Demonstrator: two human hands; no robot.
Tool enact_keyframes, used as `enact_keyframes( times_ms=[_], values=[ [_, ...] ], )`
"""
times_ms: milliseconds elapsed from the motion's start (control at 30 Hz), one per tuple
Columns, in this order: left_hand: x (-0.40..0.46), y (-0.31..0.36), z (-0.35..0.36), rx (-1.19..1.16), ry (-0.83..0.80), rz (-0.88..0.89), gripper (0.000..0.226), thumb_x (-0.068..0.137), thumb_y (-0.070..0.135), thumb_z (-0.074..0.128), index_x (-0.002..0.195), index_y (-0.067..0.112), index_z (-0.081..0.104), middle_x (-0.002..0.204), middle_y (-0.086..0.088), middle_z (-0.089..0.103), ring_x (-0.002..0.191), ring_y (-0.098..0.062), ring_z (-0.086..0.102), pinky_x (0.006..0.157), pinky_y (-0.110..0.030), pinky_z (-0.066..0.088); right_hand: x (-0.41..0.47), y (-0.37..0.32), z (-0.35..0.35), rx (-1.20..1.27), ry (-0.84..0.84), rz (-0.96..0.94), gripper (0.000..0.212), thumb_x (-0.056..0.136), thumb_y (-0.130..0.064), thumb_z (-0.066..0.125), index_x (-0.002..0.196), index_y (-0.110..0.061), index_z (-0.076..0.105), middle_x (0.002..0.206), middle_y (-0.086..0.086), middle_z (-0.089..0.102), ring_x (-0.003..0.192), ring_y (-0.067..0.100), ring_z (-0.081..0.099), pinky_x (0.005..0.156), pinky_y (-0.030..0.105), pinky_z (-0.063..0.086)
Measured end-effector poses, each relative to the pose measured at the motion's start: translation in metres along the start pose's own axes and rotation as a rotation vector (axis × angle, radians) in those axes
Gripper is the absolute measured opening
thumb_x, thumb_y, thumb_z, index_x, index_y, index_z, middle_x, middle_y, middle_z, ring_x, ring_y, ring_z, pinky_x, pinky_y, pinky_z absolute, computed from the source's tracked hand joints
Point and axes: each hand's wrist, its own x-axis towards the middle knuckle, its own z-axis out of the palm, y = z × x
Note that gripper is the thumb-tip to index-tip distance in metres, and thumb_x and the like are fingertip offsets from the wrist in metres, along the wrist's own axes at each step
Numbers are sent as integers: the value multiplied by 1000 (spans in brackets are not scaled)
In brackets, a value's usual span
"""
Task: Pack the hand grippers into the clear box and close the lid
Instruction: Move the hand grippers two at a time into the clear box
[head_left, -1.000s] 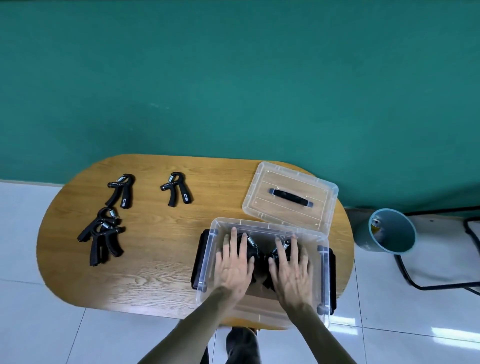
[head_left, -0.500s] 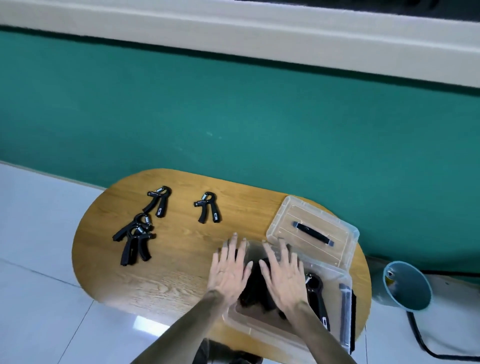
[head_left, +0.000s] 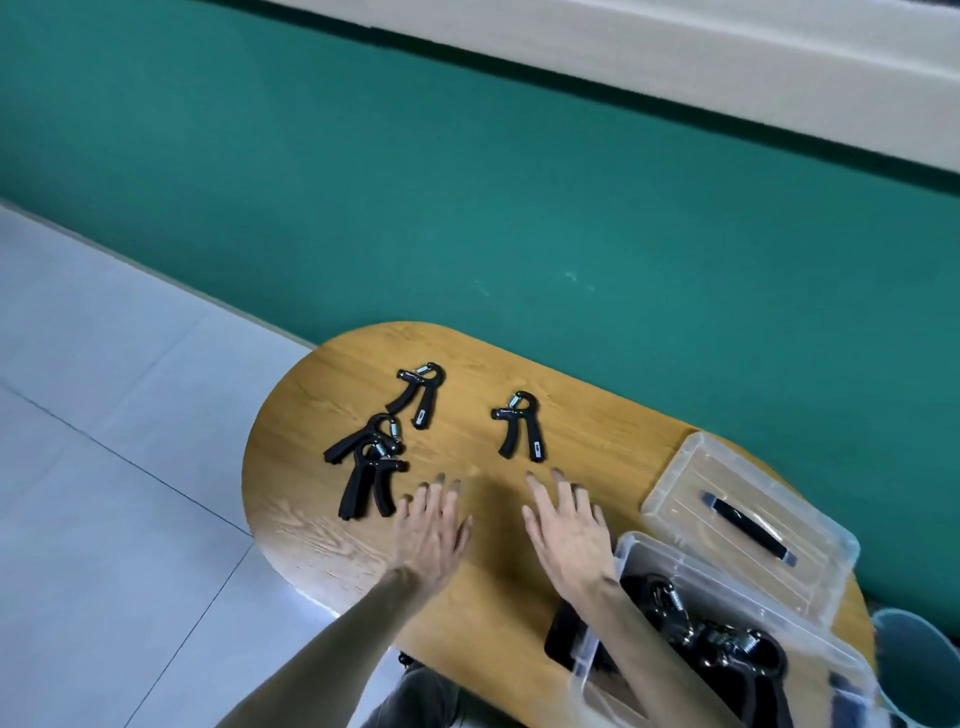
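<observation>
Hands first: the left hand (head_left: 431, 530) and the right hand (head_left: 566, 525) are both out over the wooden table (head_left: 597, 431), palms down, fingers straight and slightly spread, holding nothing. Whether the fingertips touch the wood cannot be told.

Taking the clear box (head_left: 727, 639) as the landmark, it sits at the table's near right end with its top open, and several black grippers (head_left: 727, 644) lie packed inside it. The right forearm crosses over the box's left corner. The lid (head_left: 748, 514) lies flat on the table just beyond the box, toward the green wall (head_left: 467, 182), with its dark handle facing up.

Four more grippers lie loose on the wood, well to the left of the box. A single gripper (head_left: 519, 426) is the closest of them, just beyond the right hand's fingertips. Farther left, another gripper (head_left: 418, 395) lies near the table's far edge. Nearer than that one, two overlapping grippers (head_left: 366, 470) make a small pile just left of the left hand.

To the right of the box, off the table, stands a teal bin (head_left: 914, 670) on the pale tiled floor (head_left: 104, 467).
</observation>
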Motion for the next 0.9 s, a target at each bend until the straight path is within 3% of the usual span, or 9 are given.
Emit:
enact_keyframes(
  times_ms=[100,367,600,800,900],
  values=[
    [11,-35,13,-5,-35,-24,68,108,51,5,159,10,-16,170,-17,-2,154,-33,16,124,-49,15,23,-16,9,-21,-16,0,49,103,-43,34,149,-25,35,141,13,49,109,32,56,82,44,54],
    [42,-78,64,-105,-58,-142,70,107,51,5,156,9,-22,170,-18,-5,154,-33,16,123,-47,21,75,-26,34,-61,-92,10,50,99,-42,41,145,-23,42,135,17,53,100,38,58,71,48,57],
    [101,-93,95,-208,-39,-274,78,105,55,13,156,12,-27,167,-20,-18,156,-36,7,122,-49,25,144,-9,67,-32,-136,55,54,103,-50,28,152,-31,19,154,12,27,124,37,46,89,50,55],
    [143,-102,132,-240,13,-322,77,99,61,-1,152,19,-36,163,-15,-34,155,-41,-10,122,-64,13,209,-3,99,11,-98,75,57,102,-54,29,153,-35,12,161,10,11,140,45,29,100,57,47],
    [138,-107,149,-304,52,-324,80,102,61,18,157,25,-28,165,-8,-33,154,-45,-7,120,-68,15,236,1,116,27,-91,109,62,100,-57,31,154,-37,9,164,10,6,142,47,24,103,60,42]
  ],
)
